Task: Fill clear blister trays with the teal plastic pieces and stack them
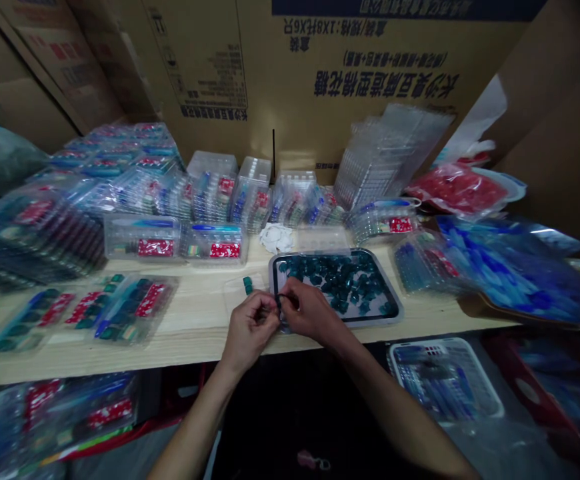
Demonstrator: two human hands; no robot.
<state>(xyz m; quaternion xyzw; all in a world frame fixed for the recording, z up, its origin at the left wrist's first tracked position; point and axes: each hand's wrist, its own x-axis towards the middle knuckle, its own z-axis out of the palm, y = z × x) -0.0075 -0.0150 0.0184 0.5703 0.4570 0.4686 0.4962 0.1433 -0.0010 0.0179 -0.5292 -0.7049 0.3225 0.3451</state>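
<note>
My left hand (251, 328) and my right hand (311, 308) meet at the left edge of a shallow tray (396, 313). Fingers on both are closed in a pinch; a small dark bit shows between them, too hidden to name. Loose dark teal pieces (343, 280), faceted like gems, lie scattered in the tray. Just beyond my left hand is a clear plastic case (231, 288), partly covered by the hand, with a teal piece (248, 285) in it. A crumpled white wad (276, 237) sits behind the tray.
Filled clear cases (135, 310) lie at left, and tall blurred stacks (45, 227) rise behind them. Nested clear trays (385, 157) lean on a large carton (290, 87). Blue packets (510, 263) crowd the right. Below the table edge is a white basket (495, 400).
</note>
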